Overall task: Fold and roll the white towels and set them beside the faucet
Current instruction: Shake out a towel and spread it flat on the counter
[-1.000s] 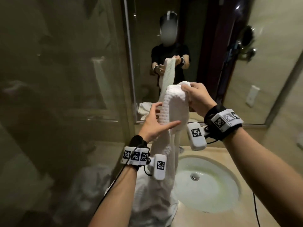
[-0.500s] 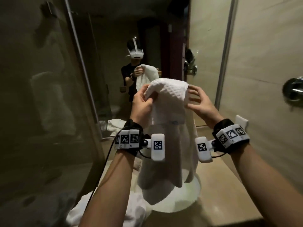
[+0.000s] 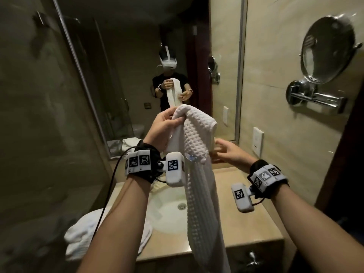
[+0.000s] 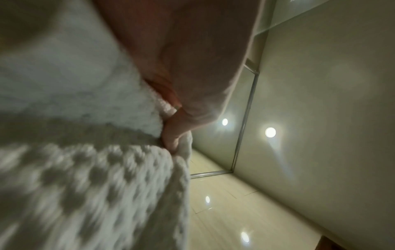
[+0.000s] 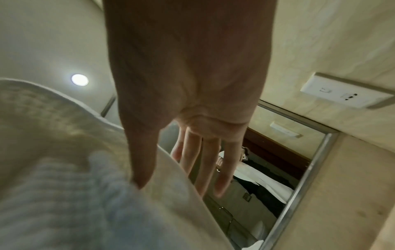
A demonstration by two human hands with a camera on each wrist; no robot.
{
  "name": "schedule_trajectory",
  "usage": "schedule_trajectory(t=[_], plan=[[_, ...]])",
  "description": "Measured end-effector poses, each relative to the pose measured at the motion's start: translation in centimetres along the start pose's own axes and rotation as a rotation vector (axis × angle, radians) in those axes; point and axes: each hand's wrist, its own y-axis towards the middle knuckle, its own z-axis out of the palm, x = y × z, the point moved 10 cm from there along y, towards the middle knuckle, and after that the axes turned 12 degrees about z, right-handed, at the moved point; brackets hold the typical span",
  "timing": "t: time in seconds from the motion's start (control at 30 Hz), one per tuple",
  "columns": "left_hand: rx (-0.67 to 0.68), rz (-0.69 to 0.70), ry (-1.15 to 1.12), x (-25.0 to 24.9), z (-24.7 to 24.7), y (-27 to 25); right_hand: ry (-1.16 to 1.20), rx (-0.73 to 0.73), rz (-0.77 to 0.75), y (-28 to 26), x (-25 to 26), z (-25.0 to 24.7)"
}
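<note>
A white waffle-weave towel [image 3: 199, 174] hangs lengthwise over the sink, folded into a narrow strip. My left hand [image 3: 176, 119] grips its bunched top end at chest height; the left wrist view shows the fingers [image 4: 171, 138] curled into the cloth [image 4: 89, 186]. My right hand [image 3: 218, 149] is lower, at the towel's right edge. Its fingers [image 5: 209, 165] are straight behind the edge and the thumb lies on the front of the towel [image 5: 64, 169], without a clear pinch. The faucet is hidden behind the towel and my hands.
More white towels [image 3: 84, 235] lie heaped on the counter left of the sink basin [image 3: 167, 217]. A large mirror covers the back wall. On the right wall are a round shaving mirror [image 3: 331, 50] and a socket [image 3: 258, 140]. A glass partition stands on the left.
My right hand has let go of the towel's top and dropped to its right edge with fingers straightened. My left hand keeps hold of the top. The head view has tilted down.
</note>
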Motion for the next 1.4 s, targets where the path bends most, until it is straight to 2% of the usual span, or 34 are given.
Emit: schedule_trajectory(t=[0.1, 0.17, 0.23, 0.37, 0.47, 0.57, 0.63, 0.7, 0.87, 0.93, 1.0, 1.1, 1.13, 1.23, 1.33, 1.4], plan=[[-0.046, -0.057, 0.117, 1.1, 0.2, -0.9, -0.053, 0.007, -0.179, -1.8, 2.7, -0.4], [-0.032, -0.073, 0.174, 1.8, 0.8, -1.4, -0.141, 0.051, -0.247, -2.9, 4.2, 0.3], [-0.03, -0.105, 0.229, 2.8, 1.0, -2.2, -0.218, 0.026, -0.311, -3.6, 5.0, 0.5], [-0.096, -0.172, 0.308, 4.6, -0.4, -3.6, -0.104, -0.184, -0.41, -4.7, 5.7, -1.9], [-0.002, -0.16, 0.372, 5.6, 0.4, -4.3, -0.111, -0.308, -0.459, -5.1, 6.7, -2.8], [0.066, -0.204, 0.337, 7.1, 1.9, -5.2, -0.087, -0.327, -0.434, -5.0, 7.7, -2.8], [0.032, -0.254, 0.238, 7.9, 2.5, -6.1, -0.11, -0.316, -0.422, -4.5, 8.1, -2.9], [-0.004, -0.244, 0.205, 8.1, 3.0, -6.9, -0.155, -0.326, -0.411, -4.2, 8.2, -3.0], [0.141, -0.24, 0.51, 9.8, 5.7, -9.5, -0.083, -0.378, -0.362, -3.8, 8.3, -4.2], [0.19, -0.23, 0.504, 11.3, 7.2, -10.2, -0.091, -0.457, -0.35, -3.9, 8.6, -4.9], [0.176, -0.191, 0.527, 12.5, 8.0, -10.4, -0.134, -0.524, -0.346, -4.0, 9.0, -5.4], [0.069, -0.17, 0.523, 13.8, 7.2, -10.5, -0.154, -0.57, -0.339, -4.3, 9.0, -6.4], [0.07, -0.18, 0.514, 14.4, 6.9, -10.5, -0.148, -0.593, -0.332, -4.5, 8.7, -7.0], [0.155, -0.263, 0.507, 17.4, 5.6, -11.7, -0.111, -0.641, -0.3, -4.9, 7.6, -9.0], [0.252, -0.318, 0.591, 19.8, 4.3, -13.2, -0.099, -0.697, -0.279, -5.4, 6.5, -10.9], [0.22, -0.337, 0.622, 20.4, 2.9, -13.3, -0.079, -0.724, -0.249, -5.7, 5.5, -12.1]])
